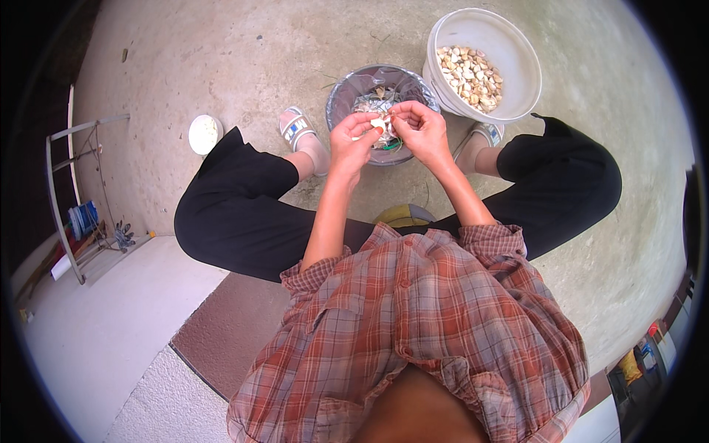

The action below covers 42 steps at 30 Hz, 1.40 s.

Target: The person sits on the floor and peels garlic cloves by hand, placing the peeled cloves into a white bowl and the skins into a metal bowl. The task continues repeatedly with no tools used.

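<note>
Over a bin (pixel 334 105) lined with a plastic bag, my left hand (pixel 357 141) grips a pale garlic clove (pixel 378 124) between thumb and fingertips. My right hand (pixel 421 132) is close beside it, its thumb and forefinger pinched together at the clove's right side; whether a bit of skin is between them cannot be told. Papery garlic skins (pixel 382 99) lie in the bin below. Behind the bin at the right, a large white plastic bucket (pixel 515 61) holds many unpeeled garlic cloves (pixel 471 77). A small white tub (pixel 220 132) with pale pieces, seemingly peeled cloves, stands at the left.
My sandalled feet (pixel 299 133) stand on the concrete floor (pixel 221 66) either side of the bin. A yellow and grey rounded object (pixel 404 215) lies between my legs. At the far left is a metal frame (pixel 52 183) with a glove (pixel 123 235) on it.
</note>
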Each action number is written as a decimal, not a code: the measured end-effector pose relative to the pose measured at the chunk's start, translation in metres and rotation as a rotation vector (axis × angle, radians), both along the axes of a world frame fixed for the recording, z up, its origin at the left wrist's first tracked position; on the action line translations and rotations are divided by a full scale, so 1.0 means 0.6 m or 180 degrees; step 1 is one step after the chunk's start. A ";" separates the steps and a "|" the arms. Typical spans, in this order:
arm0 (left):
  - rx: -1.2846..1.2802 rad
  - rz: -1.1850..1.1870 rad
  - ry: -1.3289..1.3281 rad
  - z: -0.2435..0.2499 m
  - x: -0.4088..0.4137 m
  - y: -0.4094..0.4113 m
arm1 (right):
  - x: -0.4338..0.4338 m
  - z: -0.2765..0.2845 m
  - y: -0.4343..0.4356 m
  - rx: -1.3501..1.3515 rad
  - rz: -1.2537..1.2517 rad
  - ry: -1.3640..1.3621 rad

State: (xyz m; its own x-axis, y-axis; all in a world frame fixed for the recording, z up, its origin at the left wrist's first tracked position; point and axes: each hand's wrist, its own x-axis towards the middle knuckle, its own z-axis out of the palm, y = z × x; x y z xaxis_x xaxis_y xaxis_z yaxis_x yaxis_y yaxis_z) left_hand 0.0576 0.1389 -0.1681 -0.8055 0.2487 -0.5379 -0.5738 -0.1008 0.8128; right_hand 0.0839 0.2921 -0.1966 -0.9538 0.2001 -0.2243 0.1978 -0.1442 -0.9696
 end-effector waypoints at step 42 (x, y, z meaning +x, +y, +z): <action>-0.0577 -0.0055 0.0520 -0.025 0.006 0.000 | 0.003 0.001 -0.001 0.1157 0.0287 0.0088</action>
State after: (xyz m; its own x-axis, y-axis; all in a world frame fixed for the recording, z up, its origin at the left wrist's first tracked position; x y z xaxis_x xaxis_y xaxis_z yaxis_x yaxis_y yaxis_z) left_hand 0.0609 0.1389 -0.1832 -0.8820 0.1745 -0.4378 -0.4335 0.0639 0.8989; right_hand 0.0860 0.2913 -0.1959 -0.9759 0.1767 -0.1280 0.1670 0.2273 -0.9594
